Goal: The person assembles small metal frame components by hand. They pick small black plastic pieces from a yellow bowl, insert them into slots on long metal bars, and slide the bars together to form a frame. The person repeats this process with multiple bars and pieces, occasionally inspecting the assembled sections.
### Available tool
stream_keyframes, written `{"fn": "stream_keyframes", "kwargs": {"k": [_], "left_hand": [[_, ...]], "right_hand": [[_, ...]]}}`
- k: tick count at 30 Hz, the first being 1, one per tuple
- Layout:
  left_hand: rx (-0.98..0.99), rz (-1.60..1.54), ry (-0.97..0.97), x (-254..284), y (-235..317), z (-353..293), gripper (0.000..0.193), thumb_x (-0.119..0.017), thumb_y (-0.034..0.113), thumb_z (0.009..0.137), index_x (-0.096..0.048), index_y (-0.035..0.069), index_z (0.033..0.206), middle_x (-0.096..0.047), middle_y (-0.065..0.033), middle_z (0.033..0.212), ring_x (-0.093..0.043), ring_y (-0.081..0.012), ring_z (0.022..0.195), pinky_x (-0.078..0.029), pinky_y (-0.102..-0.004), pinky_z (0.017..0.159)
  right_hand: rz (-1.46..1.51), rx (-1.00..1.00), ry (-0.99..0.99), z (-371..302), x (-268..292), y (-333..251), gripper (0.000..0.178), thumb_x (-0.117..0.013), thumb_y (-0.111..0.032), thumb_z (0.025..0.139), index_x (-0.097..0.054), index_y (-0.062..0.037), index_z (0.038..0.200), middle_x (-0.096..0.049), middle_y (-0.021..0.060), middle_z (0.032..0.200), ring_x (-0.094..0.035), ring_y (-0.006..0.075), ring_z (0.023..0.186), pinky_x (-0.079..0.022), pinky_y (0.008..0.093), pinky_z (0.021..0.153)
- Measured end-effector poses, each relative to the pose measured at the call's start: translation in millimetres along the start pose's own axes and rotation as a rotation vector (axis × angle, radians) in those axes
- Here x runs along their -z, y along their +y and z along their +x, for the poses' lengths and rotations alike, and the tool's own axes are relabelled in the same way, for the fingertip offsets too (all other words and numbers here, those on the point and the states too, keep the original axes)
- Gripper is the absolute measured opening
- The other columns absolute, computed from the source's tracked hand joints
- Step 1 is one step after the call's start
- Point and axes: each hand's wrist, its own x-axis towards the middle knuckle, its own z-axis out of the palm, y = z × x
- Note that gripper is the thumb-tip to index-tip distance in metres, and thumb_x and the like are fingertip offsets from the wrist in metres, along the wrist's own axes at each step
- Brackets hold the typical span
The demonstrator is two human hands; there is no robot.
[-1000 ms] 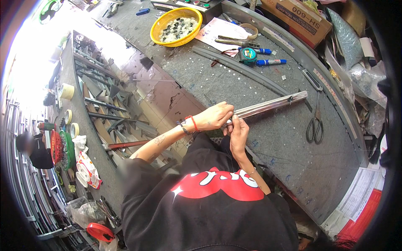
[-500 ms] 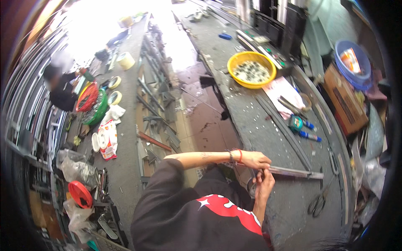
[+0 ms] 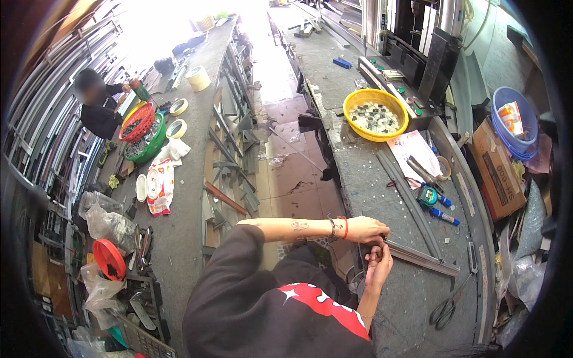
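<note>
Left hand and right hand pinch one end of the metal profile at the near edge of the worktop, where a loosened grip could drop it.

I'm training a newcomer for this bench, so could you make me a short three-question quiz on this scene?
1. Fill in: in the picture, the left hand and right hand are both at the ____ (left or right) end of the metal profile.
2. True or false: small pieces lie in the yellow basin.
3. Which lies nearest the tape measure? A) scissors B) cardboard box C) blue markers

Key: 1 left; 2 true; 3 C.
</note>
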Motion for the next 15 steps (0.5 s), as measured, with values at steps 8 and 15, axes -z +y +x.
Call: {"fn": "stream_keyframes", "kwargs": {"k": [8,15], "left_hand": [[0.336,-0.103,-0.090,-11,-8,15,0.040,-0.057,0.042,0.086,-0.057,0.002,0.088,-0.063,-0.0186,0.078,-0.062,-0.0388,0.079,-0.048,-0.0462,0.068],[0.242,-0.048,0.098,-16,1,1,0.045,-0.058,0.039,0.086,-0.046,0.002,0.109,-0.052,-0.0188,0.106,-0.053,-0.0366,0.100,-0.045,-0.0437,0.082]], "right_hand": [[-0.022,-0.040,-0.030,10,11,-1,0.029,-0.049,-0.026,0.095,-0.056,-0.0043,0.077,-0.052,0.0010,0.064,-0.048,0.0091,0.052,-0.043,0.0268,0.047],[-0.159,-0.106,-0.225,-14,18,-23,0.033,-0.048,-0.028,0.096,-0.054,-0.0052,0.073,-0.048,-0.0016,0.058,-0.043,0.0066,0.047,-0.037,0.0219,0.044]]}}
